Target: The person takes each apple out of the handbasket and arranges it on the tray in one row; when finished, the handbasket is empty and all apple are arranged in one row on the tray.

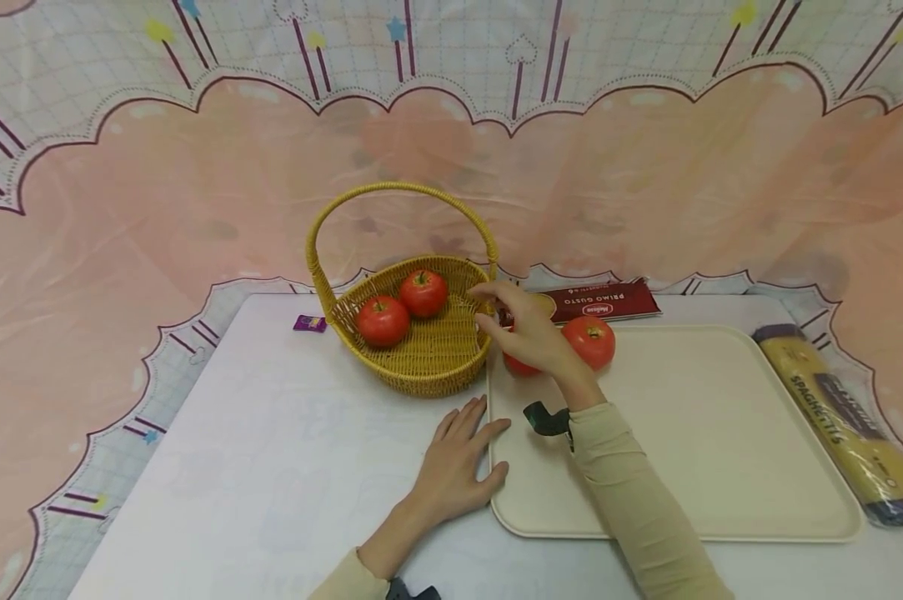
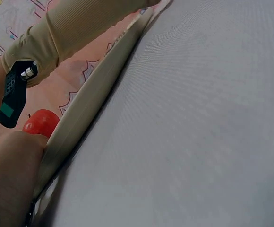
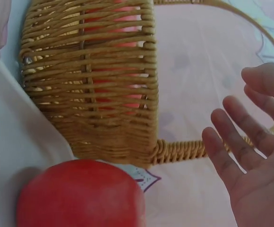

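A yellow wicker basket with a tall arched handle holds two red tomatoes, one at its left and one behind it. My right hand hovers at the basket's right rim, its fingers spread and holding nothing, as the right wrist view also shows. Below that hand two more tomatoes sit at the tray's back left: one in plain sight, the other mostly hidden. My left hand rests with spread fingers on the white table by the left edge of the cream tray.
Behind the tray lies a dark red packet. A bag of spaghetti runs along the tray's right side. Left of the basket is a small purple packet. A patterned cloth hangs behind the table.
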Demonstrator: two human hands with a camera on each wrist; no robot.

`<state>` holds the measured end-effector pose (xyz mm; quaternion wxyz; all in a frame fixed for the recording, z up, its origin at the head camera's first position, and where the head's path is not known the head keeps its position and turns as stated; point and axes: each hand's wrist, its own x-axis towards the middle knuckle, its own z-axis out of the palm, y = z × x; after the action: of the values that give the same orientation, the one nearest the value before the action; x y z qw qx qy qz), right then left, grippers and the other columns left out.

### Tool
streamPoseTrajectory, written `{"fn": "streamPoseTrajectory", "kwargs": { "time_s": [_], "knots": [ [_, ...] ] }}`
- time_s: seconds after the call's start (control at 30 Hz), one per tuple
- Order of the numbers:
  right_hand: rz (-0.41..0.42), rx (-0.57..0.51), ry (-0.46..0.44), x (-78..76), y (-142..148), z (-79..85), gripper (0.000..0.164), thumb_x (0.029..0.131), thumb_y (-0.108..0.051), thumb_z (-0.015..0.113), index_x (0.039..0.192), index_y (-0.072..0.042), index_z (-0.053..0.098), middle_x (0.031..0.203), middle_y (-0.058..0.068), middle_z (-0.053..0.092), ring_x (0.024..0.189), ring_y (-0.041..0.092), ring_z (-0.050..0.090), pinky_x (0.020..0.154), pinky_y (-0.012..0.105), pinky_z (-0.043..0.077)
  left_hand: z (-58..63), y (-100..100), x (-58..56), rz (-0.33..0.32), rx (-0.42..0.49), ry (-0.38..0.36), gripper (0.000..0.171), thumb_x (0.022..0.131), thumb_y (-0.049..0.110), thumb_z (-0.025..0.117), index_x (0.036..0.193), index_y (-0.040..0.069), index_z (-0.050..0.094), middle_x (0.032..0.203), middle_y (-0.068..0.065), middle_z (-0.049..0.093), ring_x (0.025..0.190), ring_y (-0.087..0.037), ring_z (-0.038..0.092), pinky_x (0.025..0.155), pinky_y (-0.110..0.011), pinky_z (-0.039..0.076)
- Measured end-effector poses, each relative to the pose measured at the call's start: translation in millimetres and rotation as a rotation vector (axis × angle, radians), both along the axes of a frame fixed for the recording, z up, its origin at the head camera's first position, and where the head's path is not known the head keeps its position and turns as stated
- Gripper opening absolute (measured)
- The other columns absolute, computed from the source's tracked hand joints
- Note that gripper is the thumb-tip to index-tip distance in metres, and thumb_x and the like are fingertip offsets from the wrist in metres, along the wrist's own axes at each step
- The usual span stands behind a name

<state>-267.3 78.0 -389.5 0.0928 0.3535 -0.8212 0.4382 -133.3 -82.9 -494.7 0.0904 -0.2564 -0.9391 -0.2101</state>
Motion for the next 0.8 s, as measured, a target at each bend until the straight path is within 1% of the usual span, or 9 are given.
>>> {"fn": "streamPoseTrajectory", "kwargs": {
  "time_s": [0.07,0.17,0.23,0.3,0.43,0.53,0.73,0.8],
  "knots": [
    [0.008,0.013,0.008,-1.3,-3,1.7,0.036,0.091,-0.012,0.061,0.126,-0.009,0.053,0.12,0.006,0.057,0.097,0.022,0.054,0.081,0.04,0.05,0.3,0,-0.5,-0.001,0.006,0.006,0.05,0.084,0.041,0.057,0.132,0.026,0.053,0.149,-0.011,0.04,0.141,-0.025,0.032,0.114,-0.048,0.025],
    [0.022,0.033,0.016,-4.3,-8,3.5,0.037,0.091,-0.013,0.061,0.126,-0.008,0.052,0.123,0.008,0.056,0.107,0.022,0.055,0.092,0.041,0.049,0.0,0,-0.8,0.0,0.009,0.018,0.049,0.084,0.04,0.057,0.131,0.025,0.053,0.148,-0.012,0.041,0.14,-0.026,0.033,0.114,-0.048,0.026],
    [0.028,0.048,0.019,-6.3,-12,4.8,0.037,0.091,-0.014,0.061,0.127,-0.008,0.052,0.125,0.009,0.056,0.115,0.021,0.054,0.1,0.04,0.045,-0.2,0,-0.7,0.002,0.009,0.022,0.05,0.083,0.04,0.058,0.131,0.025,0.054,0.147,-0.013,0.041,0.14,-0.027,0.033,0.113,-0.049,0.026],
    [0.034,0.059,0.023,-7.7,-15,7.0,0.037,0.091,-0.016,0.06,0.127,-0.007,0.052,0.125,0.009,0.056,0.119,0.022,0.053,0.104,0.04,0.043,-0.3,0,-0.5,0.002,0.011,0.022,0.05,0.083,0.04,0.058,0.131,0.025,0.054,0.147,-0.013,0.041,0.14,-0.027,0.034,0.113,-0.049,0.027],
    [0.039,0.096,0.023,-9.4,-21,13.0,0.038,0.092,-0.02,0.06,0.127,-0.007,0.052,0.125,0.006,0.056,0.119,0.021,0.053,0.104,0.039,0.043,-0.4,0,0.0,0.003,0.012,0.018,0.05,0.084,0.041,0.057,0.131,0.025,0.053,0.148,-0.012,0.04,0.141,-0.026,0.032,0.114,-0.048,0.026],
    [0.037,0.131,0.02,-11.0,-25,17.4,0.039,0.092,-0.019,0.06,0.128,-0.008,0.051,0.125,0.005,0.055,0.119,0.02,0.053,0.104,0.039,0.043,-1.3,1,0.1,0.001,0.012,0.024,0.05,0.084,0.041,0.057,0.131,0.025,0.053,0.148,-0.012,0.041,0.141,-0.025,0.032,0.114,-0.048,0.026],
    [0.023,0.219,0.022,-17.5,-32,24.5,0.042,0.092,-0.022,0.059,0.13,-0.007,0.05,0.129,0.009,0.054,0.122,0.022,0.051,0.106,0.039,0.04,-3.1,1,0.2,-0.002,0.019,0.045,0.05,0.083,0.04,0.058,0.13,0.025,0.054,0.147,-0.013,0.042,0.14,-0.026,0.034,0.113,-0.048,0.026],
    [0.021,0.234,0.012,-19.3,-35,27.2,0.043,0.091,-0.021,0.06,0.131,-0.006,0.049,0.131,0.01,0.052,0.123,0.024,0.051,0.107,0.04,0.04,-2.9,1,0.1,-0.004,0.021,0.044,0.05,0.083,0.04,0.058,0.13,0.025,0.054,0.147,-0.013,0.042,0.14,-0.026,0.034,0.113,-0.048,0.026]
  ]
}}
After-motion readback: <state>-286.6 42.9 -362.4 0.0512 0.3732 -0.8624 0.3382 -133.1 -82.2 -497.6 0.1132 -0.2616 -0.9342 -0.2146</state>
